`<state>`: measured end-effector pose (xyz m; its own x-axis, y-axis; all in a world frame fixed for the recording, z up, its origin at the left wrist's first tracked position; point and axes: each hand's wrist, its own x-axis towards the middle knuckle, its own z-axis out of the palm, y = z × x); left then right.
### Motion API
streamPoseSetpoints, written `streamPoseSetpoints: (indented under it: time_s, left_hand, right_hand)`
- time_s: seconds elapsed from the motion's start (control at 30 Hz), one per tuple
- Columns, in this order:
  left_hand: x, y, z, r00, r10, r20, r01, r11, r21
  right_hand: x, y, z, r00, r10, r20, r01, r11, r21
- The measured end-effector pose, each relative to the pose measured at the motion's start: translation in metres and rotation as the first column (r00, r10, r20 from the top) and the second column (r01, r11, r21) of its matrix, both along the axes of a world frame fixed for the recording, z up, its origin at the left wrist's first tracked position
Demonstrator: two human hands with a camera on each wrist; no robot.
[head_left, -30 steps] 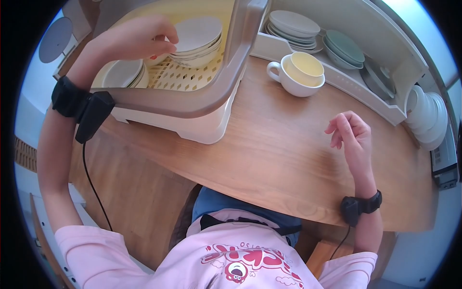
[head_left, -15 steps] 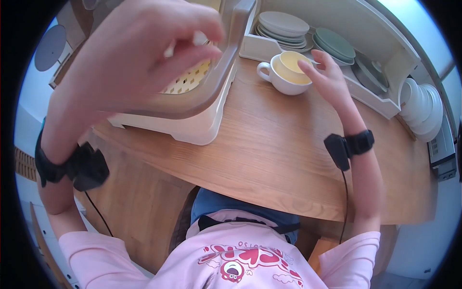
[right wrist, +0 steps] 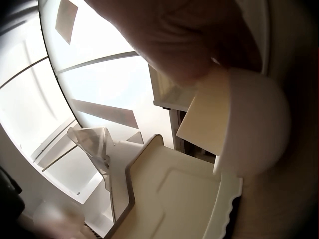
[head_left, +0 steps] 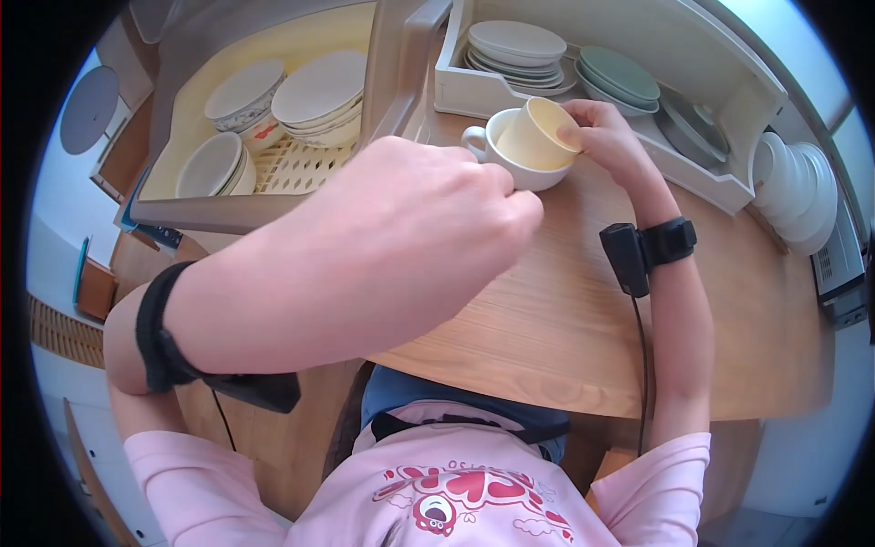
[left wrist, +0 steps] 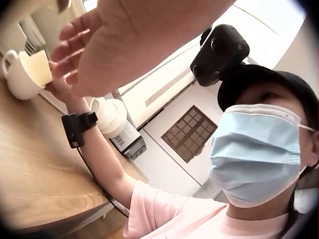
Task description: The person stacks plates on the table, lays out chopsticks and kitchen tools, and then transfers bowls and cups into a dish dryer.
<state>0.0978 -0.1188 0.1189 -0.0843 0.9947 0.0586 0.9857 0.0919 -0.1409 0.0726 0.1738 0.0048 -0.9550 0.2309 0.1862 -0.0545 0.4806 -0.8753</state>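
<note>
A white mug stands on the wooden table, its handle to the left. Inside it a pale yellow cup leans over, tilted toward the right; the right wrist view also shows this yellow cup sticking out of the mug. My right hand pinches the yellow cup's rim between thumb and fingers. My left hand is in mid-air in front of the mug, overlapping its lower left part in the head view. In the left wrist view the left fingers are loosely bent and hold nothing.
On the left, a cream dish box with a raised lid contains stacked bowls. A white rack behind the mug holds white plates and green dishes. More white dishes stand at the far right.
My left hand has come out of the dish box and swung right toward the mug. The right hand has reached forward to the yellow cup, gripped it and tilted it.
</note>
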Motion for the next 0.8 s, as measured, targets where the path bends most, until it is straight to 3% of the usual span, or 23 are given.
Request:
streamPoseSetpoints:
  time_s: [0.17,0.27,0.37,0.47,0.53,0.57,0.63,0.8]
  left_hand:
    - [-0.011,0.021,-0.030,0.994,0.108,0.007,-0.108,0.993,0.043]
    - [-0.019,0.026,-0.047,0.992,0.123,0.021,-0.124,0.988,0.092]
    - [-0.020,0.032,-0.056,0.968,0.240,0.067,-0.246,0.965,0.088]
    - [-0.017,0.038,-0.061,0.924,0.362,0.123,-0.371,0.927,0.055]
    - [-0.017,0.043,-0.064,0.858,0.503,0.107,-0.493,0.863,-0.109]
    - [-0.020,0.044,-0.065,0.856,0.505,0.108,-0.495,0.862,-0.108]
    - [-0.028,0.047,-0.064,0.792,0.508,0.339,-0.485,0.860,-0.156]
    - [-0.030,0.051,-0.070,0.750,0.490,0.444,-0.493,0.862,-0.117]
  right_hand:
    - [0.003,-0.009,0.009,0.996,0.078,0.032,-0.081,0.987,0.139]
    - [0.009,-0.017,0.019,0.979,0.143,0.144,-0.168,0.969,0.181]
    - [0.013,-0.020,0.025,0.955,0.227,0.193,-0.267,0.939,0.218]
    - [0.015,-0.021,0.029,0.926,0.294,0.235,-0.348,0.907,0.236]
    - [0.018,-0.020,0.034,0.930,0.313,0.193,-0.355,0.902,0.246]
    - [0.019,-0.020,0.036,0.929,0.315,0.194,-0.357,0.901,0.247]
    - [0.023,-0.017,0.042,0.929,0.349,0.125,-0.367,0.913,0.178]
    - [0.037,-0.005,0.058,0.931,0.356,0.080,-0.363,0.926,0.101]
